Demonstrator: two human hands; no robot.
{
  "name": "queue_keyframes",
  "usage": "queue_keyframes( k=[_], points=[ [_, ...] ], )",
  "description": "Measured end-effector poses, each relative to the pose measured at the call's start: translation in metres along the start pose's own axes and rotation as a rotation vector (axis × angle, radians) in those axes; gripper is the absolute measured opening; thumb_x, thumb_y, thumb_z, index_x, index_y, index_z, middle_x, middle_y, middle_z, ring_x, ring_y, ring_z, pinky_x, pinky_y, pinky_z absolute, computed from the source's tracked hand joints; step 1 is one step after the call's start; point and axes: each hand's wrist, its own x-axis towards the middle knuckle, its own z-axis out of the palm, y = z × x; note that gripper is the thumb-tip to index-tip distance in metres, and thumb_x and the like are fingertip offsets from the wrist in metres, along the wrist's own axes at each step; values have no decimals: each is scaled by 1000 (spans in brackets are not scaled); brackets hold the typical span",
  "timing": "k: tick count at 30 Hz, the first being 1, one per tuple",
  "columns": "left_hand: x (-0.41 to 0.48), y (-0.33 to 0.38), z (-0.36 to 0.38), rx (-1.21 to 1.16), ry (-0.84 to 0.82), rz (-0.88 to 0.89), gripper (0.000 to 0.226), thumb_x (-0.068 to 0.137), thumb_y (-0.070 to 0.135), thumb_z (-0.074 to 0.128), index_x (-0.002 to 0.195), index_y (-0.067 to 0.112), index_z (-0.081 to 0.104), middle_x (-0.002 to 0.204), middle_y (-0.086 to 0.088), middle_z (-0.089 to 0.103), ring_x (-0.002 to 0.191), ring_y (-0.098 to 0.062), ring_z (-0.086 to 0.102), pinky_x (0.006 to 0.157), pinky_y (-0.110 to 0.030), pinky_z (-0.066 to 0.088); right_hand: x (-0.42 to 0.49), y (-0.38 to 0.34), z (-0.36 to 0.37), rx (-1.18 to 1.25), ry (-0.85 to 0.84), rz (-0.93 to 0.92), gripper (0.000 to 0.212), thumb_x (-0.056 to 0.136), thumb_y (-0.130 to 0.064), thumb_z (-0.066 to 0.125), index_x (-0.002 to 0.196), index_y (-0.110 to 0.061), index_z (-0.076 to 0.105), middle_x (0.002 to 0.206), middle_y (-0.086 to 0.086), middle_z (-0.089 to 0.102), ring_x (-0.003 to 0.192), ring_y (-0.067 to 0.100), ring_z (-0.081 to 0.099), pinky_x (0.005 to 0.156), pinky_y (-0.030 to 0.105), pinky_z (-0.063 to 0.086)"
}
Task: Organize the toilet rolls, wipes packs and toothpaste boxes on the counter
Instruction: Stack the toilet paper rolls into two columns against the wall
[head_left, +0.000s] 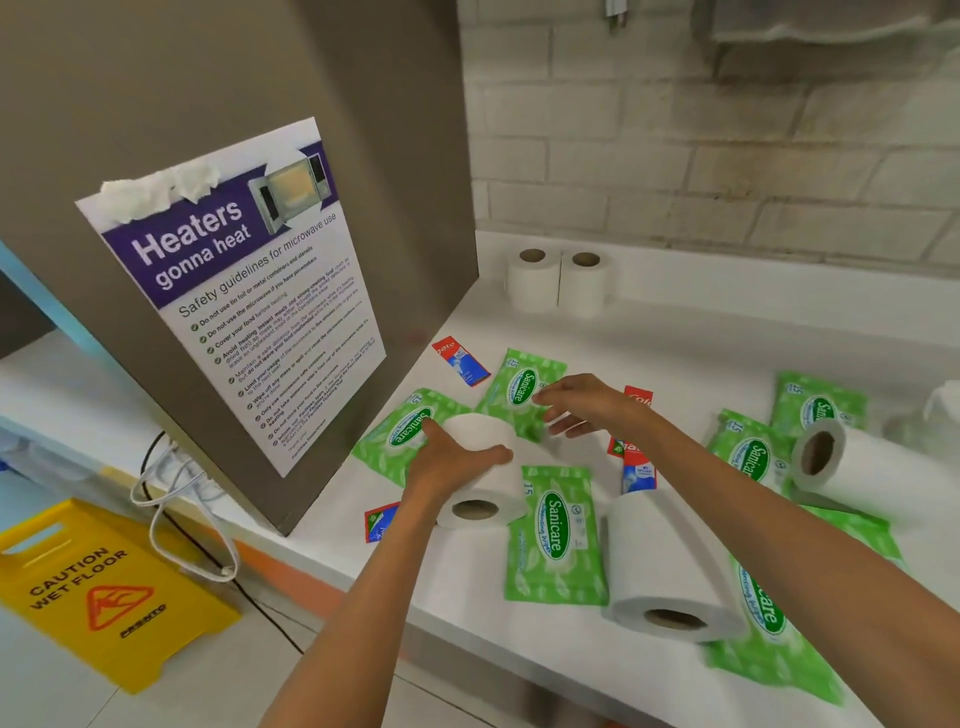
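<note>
The left hand (447, 462) grips a toilet roll (480, 467) lying on its side, fingers (496, 454) wrapped over the top of it, the cardboard core facing the camera. The right hand (582, 408) hovers just beyond that roll with its fingers spread wide and holding nothing, above a green wipes pack (519, 387).

The white tabletop (727, 332) is crowded. Two upright rolls (558, 280) stand touching each other at the back by the brick wall (727, 156). A large roll (665, 566) lies on its side near the front edge, resting partly on another wipes pack (769, 623), and a third lying roll (852, 462) sits at the right, overlapping more green packs (748, 452). The pack in the middle (556, 535) reads "Sanicare" with "15" at its corner, as do the others where the print shows. A further pack (395, 436) lies under the held roll's far end.

Red toothpaste boxes are scattered among them: one (460, 361) near the grey panel, showing the letters "gate"; one (382, 522) at the front edge, partly hidden by the left forearm; others (636, 467) behind the right wrist.

The grey panel (363, 130) closes off the left side. A poster (244, 291) on it reads "Heaters gonna heat" and "Safety guidelines for microwave use". On the floor below, a yellow sign (109, 592) reads "CAUTION WET FLOOR", beside a white cable (176, 509).
</note>
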Motion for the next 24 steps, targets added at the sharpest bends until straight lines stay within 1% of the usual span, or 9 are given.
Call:
queue_keyframes(
  k=[4, 8, 10, 12, 15, 17, 18, 22, 24],
  points=[
    [5, 2, -9, -227, -88, -20, 96, 67, 42, 77, 139, 16, 19, 116, -5, 50, 105, -28, 55, 79, -36, 49, 0, -5, -4, 21, -53, 3, 39, 86, -33, 62, 118, -11, 56, 108, 9, 62, 89, 22, 64, 76, 27, 52],
    [11, 23, -21, -461, -190, 128, 88, 64, 34, 81, 133, 18, 29, 120, -4, 55, 101, -20, 58, 71, -32, 52, 4, -9, -13, 78, -171, -14, 50, 84, -43, 62, 123, -14, 53, 116, 11, 61, 102, 25, 61, 93, 36, 49],
    [13, 38, -26, -525, -257, 206, 80, 62, 31, 78, 128, 20, 34, 119, -3, 56, 100, -16, 59, 70, -28, 53, 5, -11, -17, 178, -254, -32, 43, 86, -45, 56, 120, -19, 54, 111, 10, 61, 100, 23, 60, 95, 36, 49],
    [18, 51, -29, -575, -355, 264, 66, 65, 25, 77, 120, 21, 41, 115, -4, 61, 99, -16, 63, 68, -26, 55, 7, -14, -24, 279, -300, -62, 28, 90, -41, 50, 111, -23, 55, 103, 5, 63, 94, 19, 61, 89, 32, 50],
    [33, 64, -30, -613, -454, 310, 76, 54, 28, 80, 123, 19, 48, 119, -7, 65, 108, -24, 64, 83, -37, 57, 11, -19, -33, 300, -320, -100, 19, 91, -35, 52, 105, -23, 56, 101, 0, 64, 94, 14, 61, 80, 25, 53],
    [43, 71, -28, -609, -475, 316, 84, 52, 30, 80, 129, 18, 47, 124, -8, 64, 114, -26, 61, 95, -45, 52, 15, -22, -38, 277, -323, -128, 28, 82, -36, 61, 106, -23, 56, 102, -3, 66, 95, 12, 62, 74, 21, 54],
    [49, 75, -28, -611, -485, 322, 87, 52, 31, 81, 130, 18, 46, 125, -8, 63, 114, -26, 61, 96, -46, 51, 19, -24, -41, 269, -318, -135, 34, 76, -36, 63, 107, -24, 57, 102, -4, 67, 96, 11, 63, 73, 20, 54],
    [73, 92, -26, -651, -470, 343, 96, 47, 31, 82, 132, 17, 40, 126, -9, 60, 108, -23, 63, 71, -33, 58, 41, -29, -56, 263, -267, -170, 56, 59, -43, 74, 109, -26, 59, 107, -2, 69, 103, 16, 64, 82, 27, 54],
    [86, 104, -28, -627, -437, 360, 100, 44, 33, 82, 133, 21, 36, 126, -7, 58, 108, -22, 62, 70, -31, 56, 54, -35, -64, 255, -220, -185, 50, 63, -39, 75, 109, -27, 59, 107, -2, 69, 106, 18, 63, 90, 33, 52]
  ],
)
